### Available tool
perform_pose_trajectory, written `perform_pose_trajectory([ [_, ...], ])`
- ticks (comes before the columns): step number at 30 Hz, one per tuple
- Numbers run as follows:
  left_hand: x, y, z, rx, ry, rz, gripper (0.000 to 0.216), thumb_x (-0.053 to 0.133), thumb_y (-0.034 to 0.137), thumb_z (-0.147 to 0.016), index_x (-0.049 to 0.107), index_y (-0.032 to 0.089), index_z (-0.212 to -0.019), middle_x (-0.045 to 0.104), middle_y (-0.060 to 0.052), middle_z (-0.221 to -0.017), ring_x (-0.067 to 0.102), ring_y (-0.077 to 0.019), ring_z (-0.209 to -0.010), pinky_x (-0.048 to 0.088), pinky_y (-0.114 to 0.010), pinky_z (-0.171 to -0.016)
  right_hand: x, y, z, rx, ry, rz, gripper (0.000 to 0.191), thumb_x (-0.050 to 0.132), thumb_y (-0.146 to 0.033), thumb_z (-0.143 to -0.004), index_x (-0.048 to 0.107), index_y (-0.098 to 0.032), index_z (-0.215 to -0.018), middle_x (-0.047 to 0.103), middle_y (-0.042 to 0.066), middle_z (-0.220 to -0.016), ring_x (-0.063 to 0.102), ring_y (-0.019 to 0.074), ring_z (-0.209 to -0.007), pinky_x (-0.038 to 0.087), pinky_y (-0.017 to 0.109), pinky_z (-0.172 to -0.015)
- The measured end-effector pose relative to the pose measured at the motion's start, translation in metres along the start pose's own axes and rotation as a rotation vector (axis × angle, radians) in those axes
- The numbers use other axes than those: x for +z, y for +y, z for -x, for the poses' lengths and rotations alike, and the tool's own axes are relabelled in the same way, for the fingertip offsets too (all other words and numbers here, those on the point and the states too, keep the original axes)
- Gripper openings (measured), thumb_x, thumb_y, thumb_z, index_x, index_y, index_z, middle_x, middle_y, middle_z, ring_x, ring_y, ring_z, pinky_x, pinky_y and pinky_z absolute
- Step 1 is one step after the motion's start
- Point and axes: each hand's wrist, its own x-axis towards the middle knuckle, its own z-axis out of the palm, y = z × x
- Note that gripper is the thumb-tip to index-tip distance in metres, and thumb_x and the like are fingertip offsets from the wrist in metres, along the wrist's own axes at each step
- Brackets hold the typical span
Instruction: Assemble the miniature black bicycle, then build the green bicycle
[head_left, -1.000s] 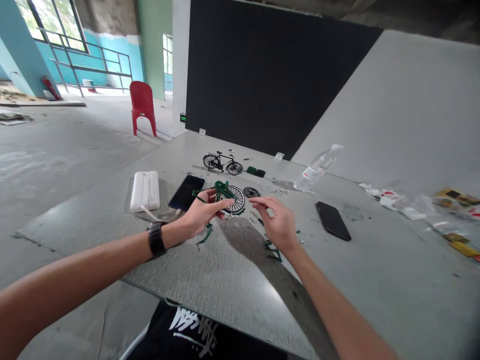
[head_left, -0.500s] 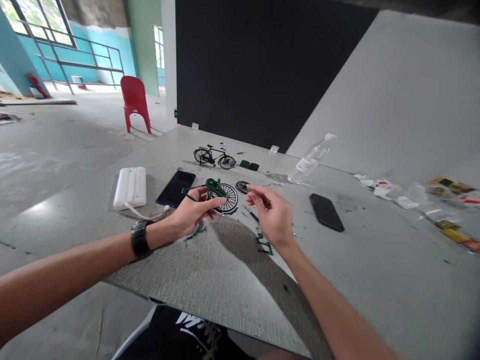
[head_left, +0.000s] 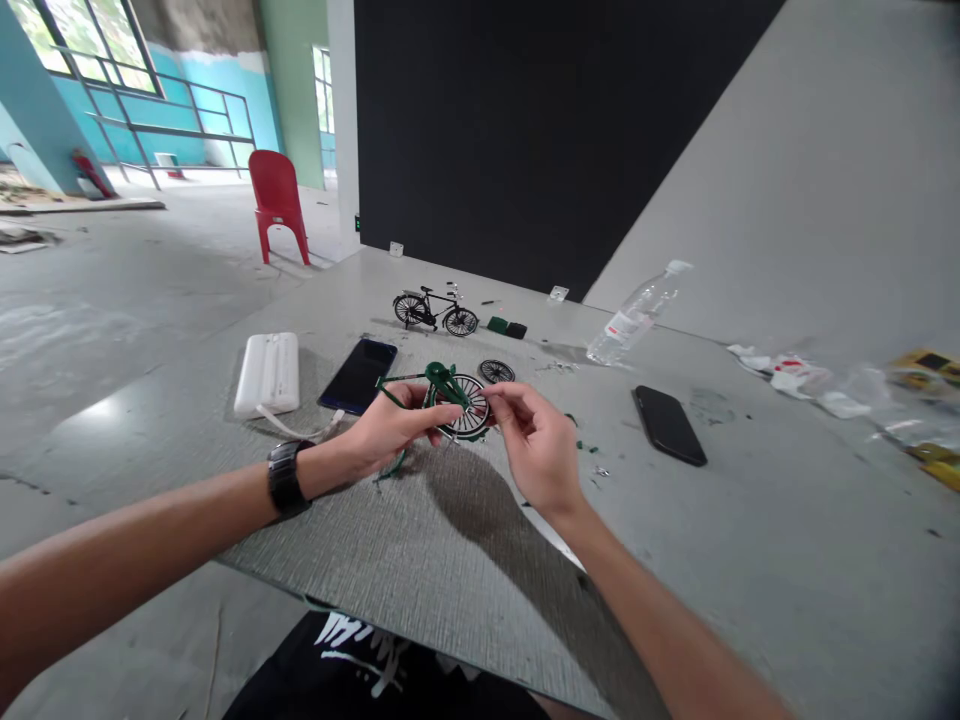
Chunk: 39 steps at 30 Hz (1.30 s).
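My left hand [head_left: 401,420] is closed around a green model bicycle frame [head_left: 441,376], thumb lying across its spoked wheel [head_left: 474,408]. The wheel has a pale rim and sits tilted in the frame. My right hand [head_left: 538,440] is pinched, fingertips at the right side of that wheel; anything between them is too small to make out. Just beyond, a loose black wheel [head_left: 496,372] lies flat on the table. A green curved part [head_left: 393,465] rests under my left hand, partly hidden. Small green parts [head_left: 587,447] and silver bits [head_left: 601,471] lie right of my right hand.
At the back stands a black model bicycle [head_left: 435,309], with green and black pieces [head_left: 507,327] beside it. Left are a white power bank [head_left: 268,373] and a phone [head_left: 358,375]. Right are a tilted plastic bottle [head_left: 637,315], a black phone [head_left: 670,425] and wrappers [head_left: 799,378].
My right hand has moved from beside the loose wheel to the wheel in the green frame. My left hand keeps its hold. The view has shifted slightly.
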Motion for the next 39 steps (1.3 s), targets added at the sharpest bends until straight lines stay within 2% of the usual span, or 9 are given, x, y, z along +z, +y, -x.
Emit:
perform_pose_trajectory([
  [4,-0.003,-0.003,-0.002,0.021,-0.009,-0.042,0.022,0.087,0.033,-0.075,0.079,0.015,-0.084,0.07,-0.008,-0.083,0.058,-0.0114,-0.065,0.048,-0.022,-0.053,0.005,-0.002,0.002,0.131,-0.039,-0.208,0.023,0.063,-0.044,-0.099,0.066,-0.021,-0.104,0.076,0.004,-0.085,0.073,0.0182,-0.076,0.063,0.034,-0.073],
  [10,-0.002,-0.002,-0.003,-0.022,-0.032,-0.105,0.029,0.085,0.038,-0.078,0.075,0.013,-0.09,0.068,-0.004,-0.082,0.056,-0.0085,-0.063,0.048,-0.021,-0.056,0.006,-0.001,0.003,0.169,-0.025,-0.213,0.023,0.065,-0.044,-0.098,0.068,-0.021,-0.104,0.076,0.004,-0.085,0.072,0.0173,-0.076,0.06,0.033,-0.073],
  [17,-0.004,-0.003,-0.003,-0.037,-0.005,-0.15,0.034,0.088,0.04,-0.073,0.074,0.014,-0.09,0.07,-0.004,-0.084,0.058,-0.0088,-0.063,0.05,-0.023,-0.057,0.009,-0.001,0.002,0.3,-0.004,-0.322,0.028,0.071,-0.047,-0.094,0.069,-0.021,-0.102,0.077,0.005,-0.086,0.072,0.0185,-0.078,0.058,0.036,-0.078],
  [24,0.0,0.005,0.0,-0.114,-0.013,-0.026,0.028,0.089,0.034,-0.07,0.08,0.012,-0.085,0.074,-0.006,-0.086,0.059,-0.0081,-0.067,0.049,-0.021,-0.058,0.01,-0.004,0.005,0.208,0.07,-0.26,0.021,0.071,-0.041,-0.094,0.071,-0.021,-0.101,0.076,0.004,-0.088,0.071,0.0174,-0.079,0.058,0.034,-0.075],
  [29,0.002,0.007,0.002,-0.143,-0.001,0.002,0.026,0.09,0.032,-0.069,0.078,0.011,-0.079,0.07,-0.003,-0.078,0.055,-0.0062,-0.062,0.046,-0.02,-0.056,0.013,-0.006,0.007,0.17,0.098,-0.228,0.018,0.069,-0.039,-0.095,0.072,-0.021,-0.1,0.076,0.004,-0.091,0.07,0.0166,-0.081,0.058,0.033,-0.075],
  [39,-0.001,0.006,0.003,-0.079,0.041,0.04,0.03,0.086,0.038,-0.075,0.078,0.011,-0.083,0.072,-0.006,-0.082,0.059,-0.0089,-0.065,0.047,-0.022,-0.056,0.012,-0.015,0.006,0.136,0.026,-0.203,0.018,0.07,-0.038,-0.095,0.074,-0.021,-0.1,0.076,0.004,-0.089,0.068,0.0149,-0.074,0.057,0.031,-0.068],
])
